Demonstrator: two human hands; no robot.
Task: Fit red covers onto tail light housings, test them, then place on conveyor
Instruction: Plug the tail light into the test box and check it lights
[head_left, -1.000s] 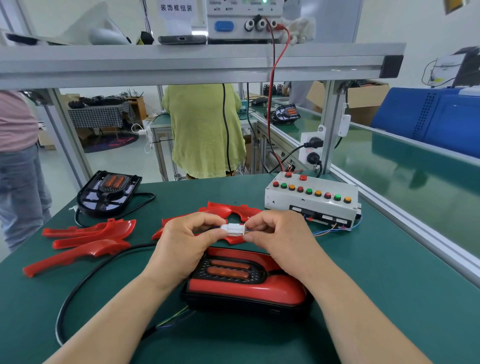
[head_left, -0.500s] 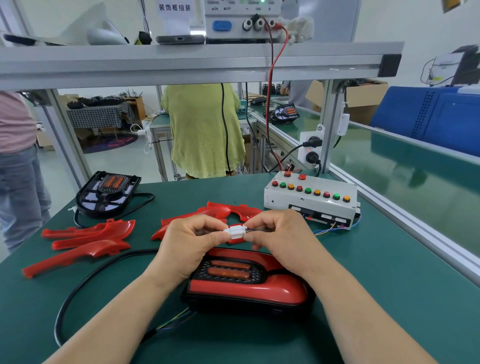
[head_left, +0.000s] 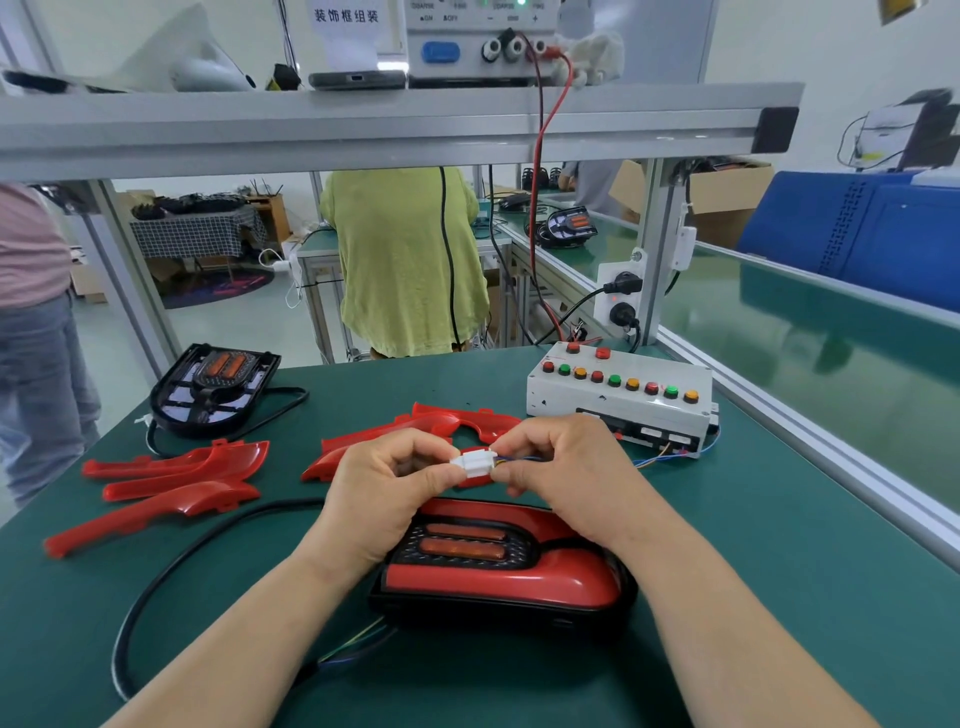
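Head view: test step in hand. Left hand (head_left: 384, 483) and right hand (head_left: 566, 467) pinch white plastic connector (head_left: 474, 462) from either end, above red-covered black tail light housing (head_left: 509, 566) on green counter (head_left: 779, 571). Next, likely: seat connector fully, press white button box (head_left: 618, 400).

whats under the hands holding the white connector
Under the left hand and right hand, pinching the white connector, lies the tail light, red cover fitted. The left hand hides the light's left end and where the black cable leads.
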